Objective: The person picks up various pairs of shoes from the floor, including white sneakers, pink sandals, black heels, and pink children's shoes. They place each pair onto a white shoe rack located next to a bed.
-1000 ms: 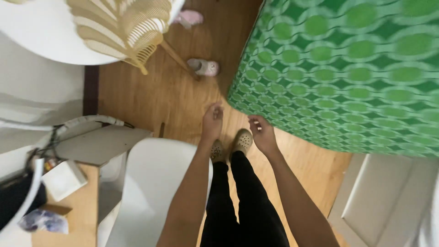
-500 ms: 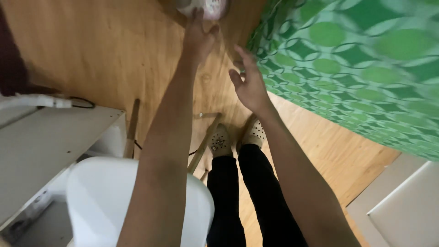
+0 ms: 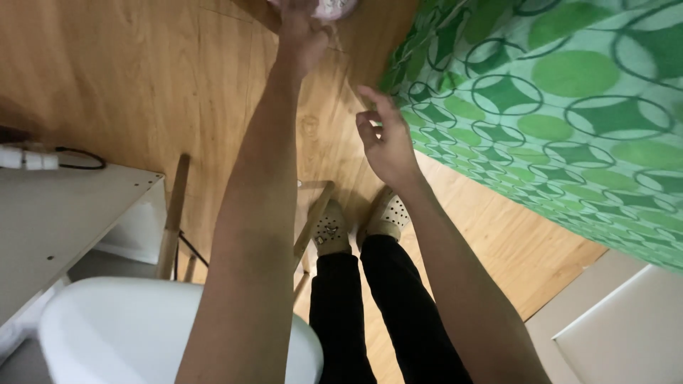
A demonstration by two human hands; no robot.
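My left hand (image 3: pixel 300 34) stretches far forward to the top edge of the view, its fingers at a pale pink slipper (image 3: pixel 336 7) on the wooden floor. The hand is blurred and partly cut off, so its grip cannot be made out. My right hand (image 3: pixel 384 142) hovers with fingers apart and nothing in it, next to the hanging edge of a green bedspread with circle patterns (image 3: pixel 541 107). Below it are my feet in cream perforated shoes (image 3: pixel 388 213) and black trousers.
A white chair seat (image 3: pixel 142 334) is at the lower left, with wooden legs (image 3: pixel 174 213) beside it. A white desk (image 3: pixel 57 213) with a black cable (image 3: pixel 78 162) is at the left. A white cabinet (image 3: pixel 626 334) stands at the lower right.
My left arm has stretched further forward until its hand reaches the slipper. My right hand has lifted away from my feet and opened beside the bedspread.
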